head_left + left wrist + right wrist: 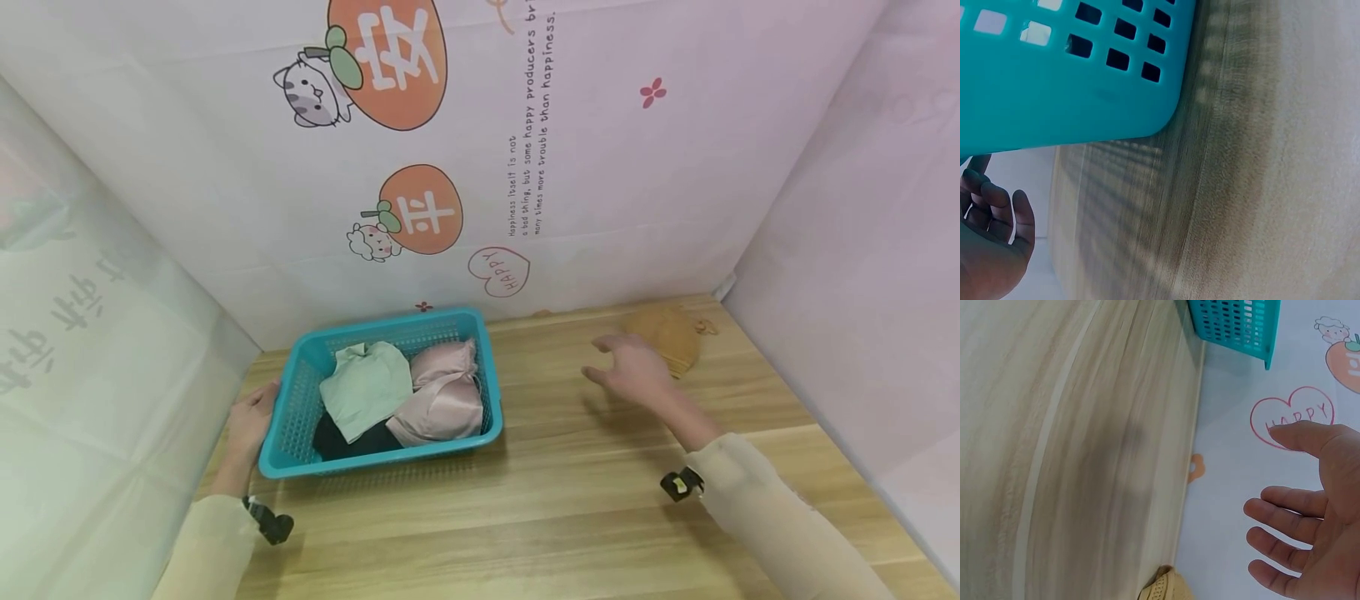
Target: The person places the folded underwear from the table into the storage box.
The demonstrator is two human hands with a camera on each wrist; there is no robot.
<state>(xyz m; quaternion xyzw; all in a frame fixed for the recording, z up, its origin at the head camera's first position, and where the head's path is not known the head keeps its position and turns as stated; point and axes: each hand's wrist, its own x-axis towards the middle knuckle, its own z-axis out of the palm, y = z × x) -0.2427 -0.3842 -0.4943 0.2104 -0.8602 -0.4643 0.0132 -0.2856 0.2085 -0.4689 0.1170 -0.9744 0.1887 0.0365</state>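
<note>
My left hand point(251, 417) holds the left rim of a turquoise plastic basket point(378, 460), one finger right at the rim in the left wrist view and the others loosely bent below. Inside the basket lie a pale green cloth point(366, 387), a shiny pink bra point(442, 408) and a black cloth point(345, 440) partly beneath them. To the right, my right hand point(637, 367) hovers over the table, fingers spread and holding nothing. Just beyond it is a mustard-tan fabric item point(671, 333) with a ribbed edge and a small loop, partly hidden by that hand.
The wood-grain table point(540, 517) meets a printed white sheet point(600, 208) at the back. Plain sheets hang along the left side point(112, 333) and the right side point(862, 292). The basket stands close to the back sheet.
</note>
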